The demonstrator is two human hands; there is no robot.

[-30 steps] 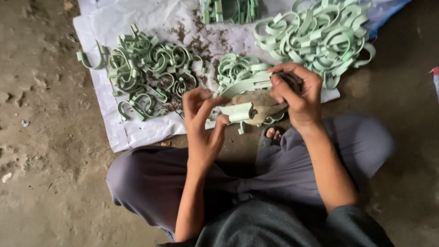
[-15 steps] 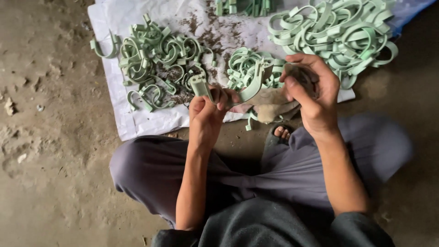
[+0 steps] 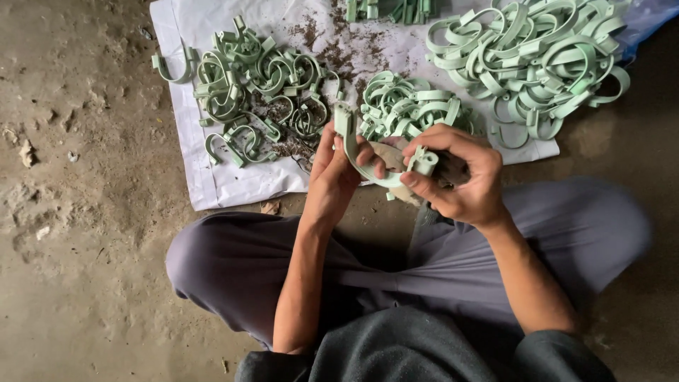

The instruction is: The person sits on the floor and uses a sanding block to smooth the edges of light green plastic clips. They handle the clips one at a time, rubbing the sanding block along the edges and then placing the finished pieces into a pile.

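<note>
While both hands — left hand [image 3: 332, 177], right hand [image 3: 463, 180] — pinch one green clamp [image 3: 357, 152] | three loose piles [image 3: 258, 85] on sheet [image 3: 212, 180]

- So the base of it all is a rough, dusty concrete floor [image 3: 85, 233], grey-brown with small pits, filling the left side and lower edges of the frame.
- A few pale stone chips [image 3: 27, 152] are scattered at far left.
- A white plastic sheet [image 3: 212, 180] is spread on the floor across the top middle, a bit crumpled, with brown dirt crumbs [image 3: 332, 53] sprinkled near top centre.
- On the sheet, upper left: a tangled heap of pale green curved clamps [image 3: 254, 85].
- Top centre: a smaller pile of the same clamps [image 3: 407, 106].
- Upper right: a big pile of wider green rings [image 3: 537, 64].
- The person sits cross-legged directly on the floor, lower middle.
</note>
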